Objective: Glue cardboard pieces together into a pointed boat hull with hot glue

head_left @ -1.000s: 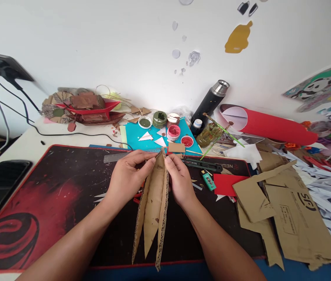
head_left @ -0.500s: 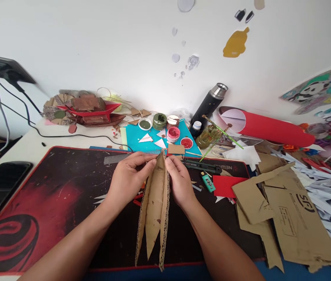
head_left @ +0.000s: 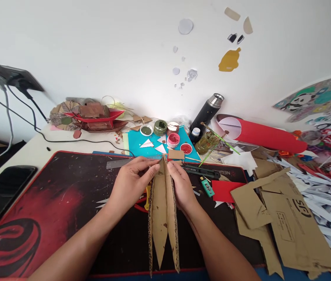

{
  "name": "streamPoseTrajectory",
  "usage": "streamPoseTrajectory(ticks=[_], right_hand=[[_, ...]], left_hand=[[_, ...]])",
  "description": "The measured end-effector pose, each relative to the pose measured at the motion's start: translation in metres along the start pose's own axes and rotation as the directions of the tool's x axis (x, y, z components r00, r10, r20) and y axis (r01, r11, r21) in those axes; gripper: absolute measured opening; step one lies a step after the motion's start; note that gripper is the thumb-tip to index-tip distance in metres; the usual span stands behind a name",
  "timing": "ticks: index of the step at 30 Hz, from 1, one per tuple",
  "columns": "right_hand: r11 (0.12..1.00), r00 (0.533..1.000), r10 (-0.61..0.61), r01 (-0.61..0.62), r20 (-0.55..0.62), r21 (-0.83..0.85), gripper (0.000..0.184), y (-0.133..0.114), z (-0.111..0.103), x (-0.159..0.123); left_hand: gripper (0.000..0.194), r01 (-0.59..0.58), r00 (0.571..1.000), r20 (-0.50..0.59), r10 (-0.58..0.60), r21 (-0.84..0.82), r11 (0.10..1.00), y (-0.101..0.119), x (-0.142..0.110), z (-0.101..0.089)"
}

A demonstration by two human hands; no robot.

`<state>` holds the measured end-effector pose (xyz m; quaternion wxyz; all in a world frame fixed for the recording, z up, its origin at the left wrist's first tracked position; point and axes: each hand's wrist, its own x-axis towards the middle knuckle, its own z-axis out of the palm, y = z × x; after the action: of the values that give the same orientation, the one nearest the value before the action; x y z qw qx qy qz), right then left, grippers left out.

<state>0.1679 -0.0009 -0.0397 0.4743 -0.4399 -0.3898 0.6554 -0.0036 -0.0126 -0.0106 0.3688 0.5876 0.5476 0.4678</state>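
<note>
A long folded cardboard boat hull points toward me, with a pointed base strip between two raised side walls. Its near ends are apart, while the walls meet at the far tip. My left hand pinches the left wall near that tip, thumb on the inner side. On the right wall, close to the same tip, my right hand is closed, its fingers partly hidden behind the cardboard. Beneath the hull, a yellow and red tool shows in part on the dark desk mat.
Open paint jars stand on blue paper at the back. A black utility knife, a green box and red paper lie to the right, beside cardboard scraps. A phone is at left; a model boat sits behind.
The near end of the cardboard hull has swung to the right, and its side walls tilt differently. Both hands keep their hold near the far tip. The camera view has tipped slightly upward.
</note>
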Motion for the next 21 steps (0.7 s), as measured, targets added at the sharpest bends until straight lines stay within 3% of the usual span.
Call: streamPoseTrajectory(ticks=[10,17,21], right_hand=[[0.999,1.000,0.014,-0.015,0.010,0.029,0.040,-0.0023,0.0036,-0.0027],[0.998,0.999,0.023,-0.025,0.026,0.065,0.042,-0.0033,0.0041,-0.0036],[0.993,0.995,0.077,-0.083,0.062,0.089,0.045,-0.0025,0.0065,-0.0055]], left_hand=[[0.027,-0.009,0.999,-0.042,0.008,-0.013,1.000,0.0013,-0.0009,0.0008],[0.029,0.096,0.994,-0.044,-0.100,-0.092,0.991,0.0020,0.0012,-0.0009],[0.033,0.211,0.976,0.012,-0.216,-0.267,0.940,0.0025,0.0029,-0.0009]])
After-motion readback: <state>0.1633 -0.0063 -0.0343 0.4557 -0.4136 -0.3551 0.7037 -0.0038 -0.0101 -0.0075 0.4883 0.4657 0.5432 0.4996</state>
